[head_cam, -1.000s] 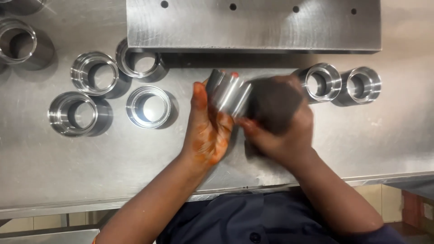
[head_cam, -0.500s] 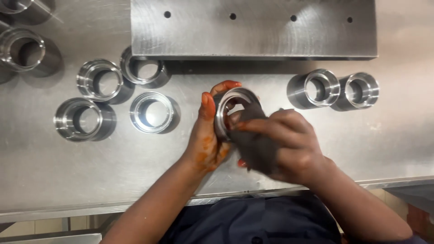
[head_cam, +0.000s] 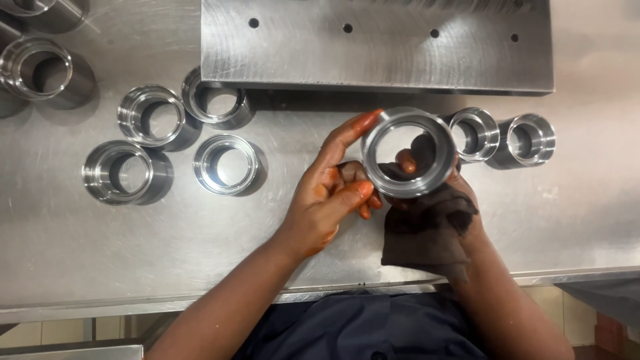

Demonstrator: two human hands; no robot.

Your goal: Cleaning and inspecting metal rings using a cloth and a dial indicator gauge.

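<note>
My left hand (head_cam: 332, 190) grips a shiny metal ring (head_cam: 408, 152) by its left rim, thumb and forefinger spread around it, its open bore facing the camera. My right hand (head_cam: 437, 183) sits behind and under the ring, mostly hidden by a dark brown cloth (head_cam: 427, 230) it holds; one fingertip shows through the bore. Both hands hover over a steel table (head_cam: 267, 233).
Several more metal rings stand on the table: a cluster at the left (head_cam: 225, 163), (head_cam: 119, 171), (head_cam: 152, 115), two at the right (head_cam: 473, 133), (head_cam: 531, 139). A thick steel plate with drilled holes (head_cam: 377, 43) lies at the back. The table's front edge (head_cam: 200, 303) is near my body.
The ring has been turned from side-on to bore facing the camera and lifted slightly right. The cloth has slipped from over the ring to beneath and behind it.
</note>
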